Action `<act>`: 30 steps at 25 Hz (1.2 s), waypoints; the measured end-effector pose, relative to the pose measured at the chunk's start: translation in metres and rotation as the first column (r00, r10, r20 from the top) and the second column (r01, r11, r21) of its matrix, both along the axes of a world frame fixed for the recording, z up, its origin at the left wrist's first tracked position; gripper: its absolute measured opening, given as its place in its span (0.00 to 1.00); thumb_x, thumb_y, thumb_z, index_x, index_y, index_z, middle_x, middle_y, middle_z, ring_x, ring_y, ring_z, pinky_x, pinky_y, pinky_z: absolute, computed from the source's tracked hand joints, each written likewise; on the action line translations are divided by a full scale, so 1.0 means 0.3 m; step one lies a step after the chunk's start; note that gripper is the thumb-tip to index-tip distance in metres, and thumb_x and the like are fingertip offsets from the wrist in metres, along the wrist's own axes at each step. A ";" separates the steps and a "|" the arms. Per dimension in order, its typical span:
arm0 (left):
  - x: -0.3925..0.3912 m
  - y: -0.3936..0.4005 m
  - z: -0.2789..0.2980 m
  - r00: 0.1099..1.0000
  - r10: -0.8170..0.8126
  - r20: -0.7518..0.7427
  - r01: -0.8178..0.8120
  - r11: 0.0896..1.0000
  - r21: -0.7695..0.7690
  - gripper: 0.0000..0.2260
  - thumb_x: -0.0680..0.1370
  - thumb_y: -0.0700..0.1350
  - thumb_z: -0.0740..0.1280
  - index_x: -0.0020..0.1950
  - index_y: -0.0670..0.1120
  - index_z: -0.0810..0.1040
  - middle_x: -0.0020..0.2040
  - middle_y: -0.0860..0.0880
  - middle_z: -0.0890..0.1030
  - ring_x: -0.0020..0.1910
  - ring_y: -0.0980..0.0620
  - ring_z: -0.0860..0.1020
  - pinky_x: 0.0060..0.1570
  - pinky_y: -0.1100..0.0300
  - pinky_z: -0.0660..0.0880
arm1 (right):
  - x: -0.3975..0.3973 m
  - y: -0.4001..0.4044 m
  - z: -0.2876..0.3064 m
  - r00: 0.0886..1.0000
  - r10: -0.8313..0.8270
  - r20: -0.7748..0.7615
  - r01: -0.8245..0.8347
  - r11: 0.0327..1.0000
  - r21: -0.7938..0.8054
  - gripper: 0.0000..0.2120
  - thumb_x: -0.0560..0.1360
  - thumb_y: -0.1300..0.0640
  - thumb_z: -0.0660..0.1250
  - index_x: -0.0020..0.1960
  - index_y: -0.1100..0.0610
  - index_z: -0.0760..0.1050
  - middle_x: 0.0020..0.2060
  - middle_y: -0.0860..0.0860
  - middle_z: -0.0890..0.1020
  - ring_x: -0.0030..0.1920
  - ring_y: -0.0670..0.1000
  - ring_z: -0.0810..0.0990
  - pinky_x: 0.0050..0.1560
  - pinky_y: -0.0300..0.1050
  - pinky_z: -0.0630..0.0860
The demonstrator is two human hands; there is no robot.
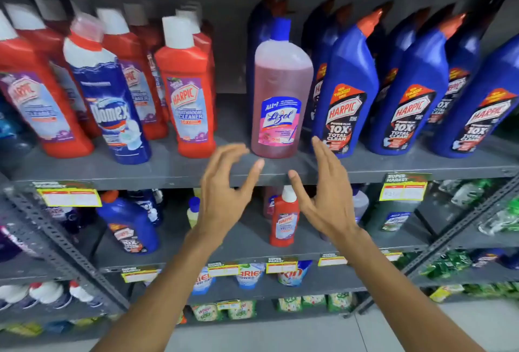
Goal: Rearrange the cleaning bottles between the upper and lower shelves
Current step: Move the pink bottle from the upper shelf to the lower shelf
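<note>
A pink Lizol bottle (280, 93) with a blue cap stands upright near the front of the upper shelf (174, 174). My left hand (224, 191) and my right hand (325, 191) hover just below and in front of it, fingers spread, holding nothing and not touching it. Red Harpic bottles (188, 87) and a blue-and-white Domex bottle (109, 104) stand to its left. Blue Harpic bottles (345, 90) fill the right. On the lower shelf (252, 247) a small red Harpic bottle (285, 216) stands between my hands, and a blue Harpic bottle (129, 222) stands further left.
Yellow price tags (70, 197) hang on the shelf edges. Slotted grey uprights (56, 242) frame the rack at left and right. Detergent pouches (250, 275) and packets fill the shelves below. Green bottles (471, 194) sit on the adjoining rack to the right. Pale floor tiles (393, 332) lie beneath.
</note>
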State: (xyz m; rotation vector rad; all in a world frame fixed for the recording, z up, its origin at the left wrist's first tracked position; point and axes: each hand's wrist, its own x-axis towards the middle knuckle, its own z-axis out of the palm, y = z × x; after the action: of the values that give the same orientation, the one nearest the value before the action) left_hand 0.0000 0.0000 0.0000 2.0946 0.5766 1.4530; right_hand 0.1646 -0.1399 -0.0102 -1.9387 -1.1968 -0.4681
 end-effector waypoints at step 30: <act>-0.211 -0.138 -0.369 0.986 -0.134 -0.103 0.015 0.679 -0.734 0.37 0.58 0.40 0.90 0.59 0.67 0.84 0.57 0.57 0.90 0.50 0.64 0.87 0.44 0.68 0.84 | 0.076 0.108 -0.061 0.978 -0.009 0.207 0.049 0.981 -0.188 0.26 0.88 0.46 0.57 0.78 0.62 0.75 0.78 0.57 0.78 0.80 0.55 0.76 0.82 0.53 0.70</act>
State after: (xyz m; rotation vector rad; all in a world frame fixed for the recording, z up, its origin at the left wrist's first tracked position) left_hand -0.0633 -0.0413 -0.1108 1.5397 0.9367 0.7971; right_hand 0.1873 -0.1075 -0.0285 -2.1148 -1.3896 -0.5989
